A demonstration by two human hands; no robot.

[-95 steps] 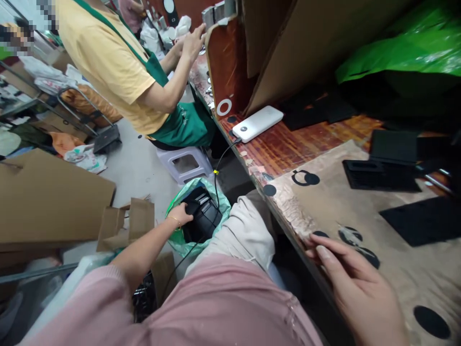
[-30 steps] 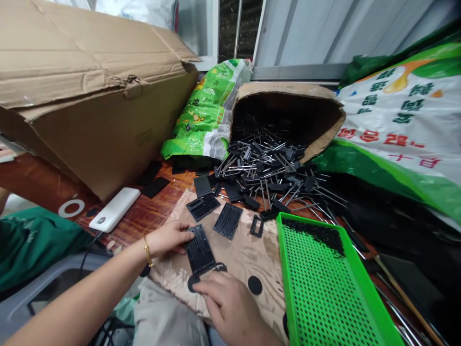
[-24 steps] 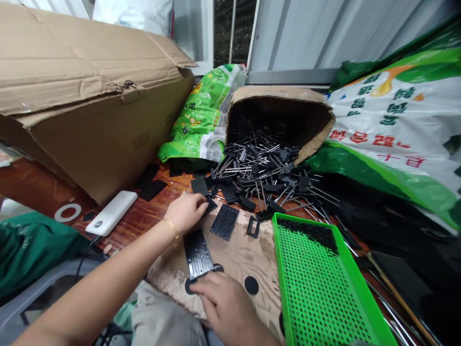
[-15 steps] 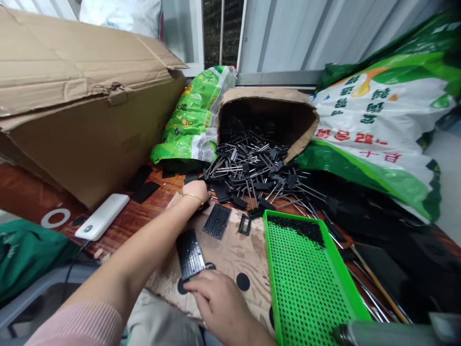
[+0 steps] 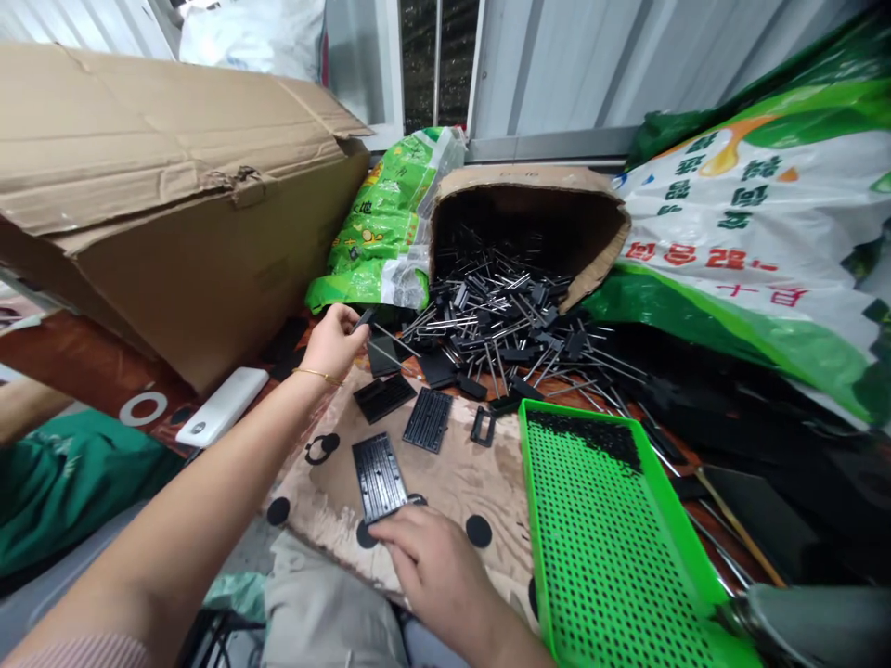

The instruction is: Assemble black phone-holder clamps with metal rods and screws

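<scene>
My left hand point(image 5: 335, 341) pinches a small black block point(image 5: 365, 319) with thin metal rods sticking out of it, at the left edge of a heap of similar rodded pieces point(image 5: 487, 315). My right hand point(image 5: 445, 571) is closed, its fingertips against the lower edge of a black ribbed plate point(image 5: 380, 478) lying on the brown board point(image 5: 341, 557). What its fingers grip is hidden. A second ribbed plate point(image 5: 427, 419), another dark plate point(image 5: 383, 398) and a small black frame point(image 5: 483, 427) lie beyond it.
A green perforated tray point(image 5: 605, 538) with small black bits stands at the right. The heap spills from a tipped cardboard box point(image 5: 529, 178). A large carton point(image 5: 209, 250) and a white power bank point(image 5: 223, 405) are at the left. Black discs point(image 5: 479, 531) dot the board.
My left hand has moved left and up from the near edge of the heap, and now a rodded black block shows in its fingers. My right hand stays by the ribbed plate.
</scene>
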